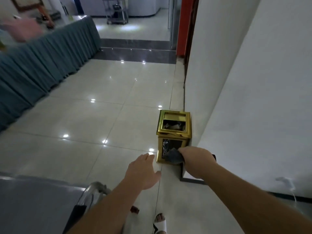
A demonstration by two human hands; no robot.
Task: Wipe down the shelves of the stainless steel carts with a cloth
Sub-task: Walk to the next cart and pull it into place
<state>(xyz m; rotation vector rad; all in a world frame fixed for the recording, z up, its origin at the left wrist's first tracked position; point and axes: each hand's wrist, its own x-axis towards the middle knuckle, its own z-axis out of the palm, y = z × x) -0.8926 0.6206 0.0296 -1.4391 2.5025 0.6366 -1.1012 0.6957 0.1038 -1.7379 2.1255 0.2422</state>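
My right hand [195,156] grips a bunched dark grey cloth [173,157] out in front of me, over the floor beside a gold bin. My left hand [143,171] hangs in the air with straight, relaxed fingers and holds nothing. A stainless steel cart [42,200] fills the bottom left corner, its flat top and curved handle [94,190] just below my left forearm. Another steel cart [116,12] stands far off in the room beyond the doorway.
A gold and black waste bin [173,130] stands against the white wall [244,98] on the right. A long table with a teal pleated skirt [43,65] runs along the left. Shiny floor tiles [101,115] stretch ahead to a dark step and a red door frame [185,26].
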